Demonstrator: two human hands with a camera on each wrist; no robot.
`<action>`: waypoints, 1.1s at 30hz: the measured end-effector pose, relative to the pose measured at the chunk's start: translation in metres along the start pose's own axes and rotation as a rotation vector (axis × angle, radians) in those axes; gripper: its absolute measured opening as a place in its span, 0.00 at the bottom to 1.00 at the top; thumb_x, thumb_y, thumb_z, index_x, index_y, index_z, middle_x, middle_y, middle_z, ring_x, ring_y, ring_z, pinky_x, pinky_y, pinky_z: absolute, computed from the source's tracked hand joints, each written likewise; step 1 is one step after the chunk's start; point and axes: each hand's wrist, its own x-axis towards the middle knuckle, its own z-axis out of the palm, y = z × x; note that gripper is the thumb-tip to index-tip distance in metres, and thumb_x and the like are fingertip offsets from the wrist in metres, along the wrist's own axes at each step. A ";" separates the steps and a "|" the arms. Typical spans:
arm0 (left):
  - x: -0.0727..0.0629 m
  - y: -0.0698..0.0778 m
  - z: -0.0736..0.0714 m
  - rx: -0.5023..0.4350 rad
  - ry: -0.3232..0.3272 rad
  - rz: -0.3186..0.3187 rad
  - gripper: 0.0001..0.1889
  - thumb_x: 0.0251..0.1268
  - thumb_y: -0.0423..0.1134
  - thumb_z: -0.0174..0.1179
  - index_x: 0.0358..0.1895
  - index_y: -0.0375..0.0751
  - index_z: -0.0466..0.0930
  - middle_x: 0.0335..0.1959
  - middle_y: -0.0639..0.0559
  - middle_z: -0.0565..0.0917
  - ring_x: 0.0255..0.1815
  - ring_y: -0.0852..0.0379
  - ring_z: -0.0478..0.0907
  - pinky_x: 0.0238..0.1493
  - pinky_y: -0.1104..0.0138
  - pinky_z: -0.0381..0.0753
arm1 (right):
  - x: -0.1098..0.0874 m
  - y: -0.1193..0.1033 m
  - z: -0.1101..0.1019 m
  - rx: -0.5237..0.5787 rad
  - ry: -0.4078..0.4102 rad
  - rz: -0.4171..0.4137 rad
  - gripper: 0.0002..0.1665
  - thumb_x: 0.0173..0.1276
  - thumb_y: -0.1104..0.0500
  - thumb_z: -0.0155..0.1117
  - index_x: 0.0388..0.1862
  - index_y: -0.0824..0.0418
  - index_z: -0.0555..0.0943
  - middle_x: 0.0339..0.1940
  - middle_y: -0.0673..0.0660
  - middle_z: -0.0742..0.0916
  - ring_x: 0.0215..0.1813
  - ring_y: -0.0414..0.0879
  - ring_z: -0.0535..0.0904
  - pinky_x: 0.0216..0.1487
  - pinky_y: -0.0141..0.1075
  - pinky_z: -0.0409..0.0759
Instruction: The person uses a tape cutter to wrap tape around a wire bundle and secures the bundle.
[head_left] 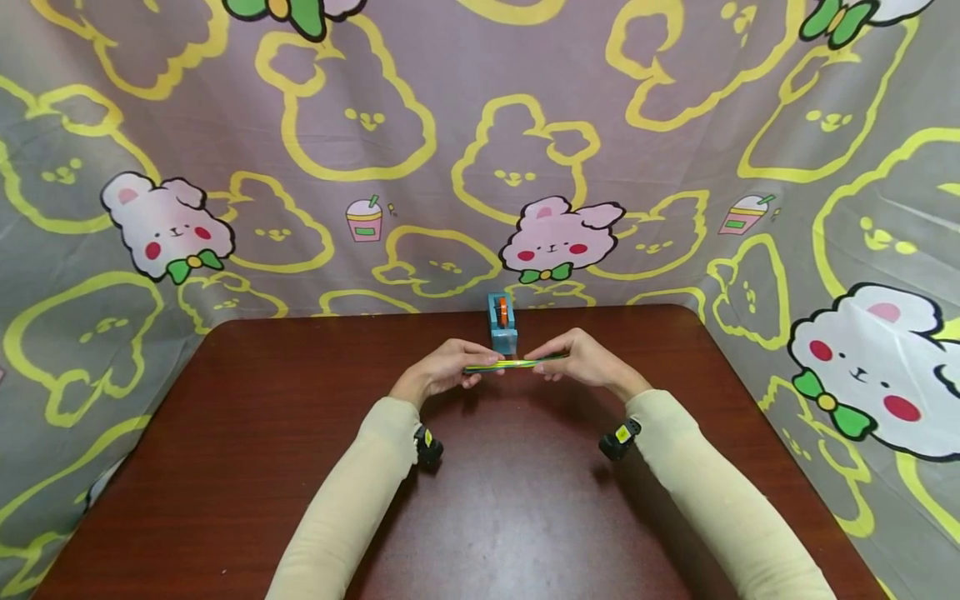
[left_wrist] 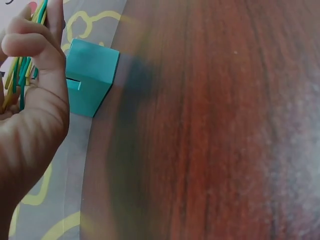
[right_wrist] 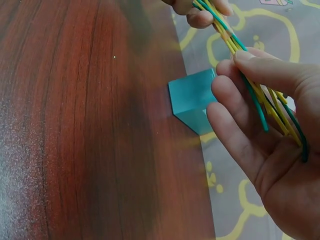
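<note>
A thin bundle of yellow and green wires (head_left: 517, 363) is held level between both hands, above the table. My left hand (head_left: 448, 367) pinches one end of it; in the left wrist view the wires' loose ends lie inside that hand (left_wrist: 35, 95). At the other end, my right hand (head_left: 585, 360) grips the bundle between thumb and fingers, and in the right wrist view the uneven wire ends (right_wrist: 272, 110) run across its palm. A shiny patch shows around the bundle's middle. Just beyond the hands stands a blue tape dispenser (head_left: 503, 323) with an orange core.
The brown wooden table (head_left: 300, 467) reaches back to a patterned cloth curtain (head_left: 420, 108) that hangs at the rear and both sides. The tape dispenser stands near the table's far edge. A small black camera is strapped at each wrist.
</note>
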 end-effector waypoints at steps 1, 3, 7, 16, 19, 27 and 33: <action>0.000 0.000 0.000 0.000 0.009 0.005 0.12 0.72 0.33 0.62 0.52 0.30 0.84 0.41 0.37 0.87 0.17 0.61 0.69 0.19 0.72 0.68 | 0.000 0.000 0.000 -0.002 0.004 0.001 0.13 0.67 0.64 0.71 0.50 0.63 0.89 0.42 0.69 0.88 0.40 0.71 0.82 0.42 0.55 0.84; -0.002 0.000 0.000 -0.002 0.025 0.019 0.12 0.71 0.32 0.62 0.52 0.30 0.84 0.41 0.37 0.87 0.17 0.61 0.69 0.19 0.72 0.68 | 0.001 -0.002 0.001 -0.008 0.012 0.003 0.13 0.67 0.63 0.71 0.50 0.62 0.89 0.42 0.69 0.88 0.39 0.69 0.82 0.41 0.52 0.84; -0.006 0.000 0.000 0.024 0.051 0.063 0.12 0.69 0.30 0.63 0.52 0.27 0.84 0.39 0.37 0.87 0.17 0.61 0.69 0.19 0.73 0.68 | 0.003 -0.004 0.002 -0.018 0.045 0.020 0.13 0.66 0.61 0.73 0.49 0.61 0.89 0.40 0.67 0.88 0.38 0.65 0.82 0.40 0.54 0.83; -0.012 0.002 0.002 0.172 0.124 0.135 0.12 0.64 0.30 0.69 0.49 0.30 0.87 0.26 0.38 0.81 0.16 0.61 0.69 0.19 0.72 0.70 | 0.009 -0.001 0.004 -0.059 0.233 0.048 0.14 0.71 0.52 0.68 0.48 0.59 0.88 0.43 0.62 0.90 0.44 0.54 0.84 0.44 0.46 0.81; -0.013 0.002 0.004 0.218 0.153 0.168 0.12 0.61 0.31 0.71 0.47 0.32 0.89 0.27 0.36 0.83 0.16 0.61 0.70 0.20 0.71 0.71 | 0.013 0.003 0.004 0.018 0.221 0.123 0.22 0.74 0.48 0.64 0.53 0.64 0.86 0.48 0.64 0.89 0.47 0.51 0.86 0.47 0.45 0.83; -0.015 0.000 0.012 0.382 0.190 0.332 0.09 0.59 0.32 0.73 0.43 0.35 0.91 0.26 0.40 0.84 0.16 0.60 0.69 0.19 0.67 0.69 | 0.016 0.021 -0.001 0.391 -0.029 0.412 0.37 0.75 0.38 0.58 0.63 0.68 0.78 0.44 0.65 0.88 0.42 0.53 0.86 0.48 0.45 0.84; -0.016 0.001 0.015 0.417 0.188 0.455 0.09 0.58 0.24 0.70 0.42 0.29 0.89 0.37 0.43 0.88 0.28 0.56 0.77 0.26 0.72 0.74 | 0.015 0.027 -0.003 0.502 -0.131 0.429 0.35 0.77 0.45 0.59 0.62 0.77 0.73 0.36 0.59 0.88 0.36 0.47 0.85 0.42 0.40 0.85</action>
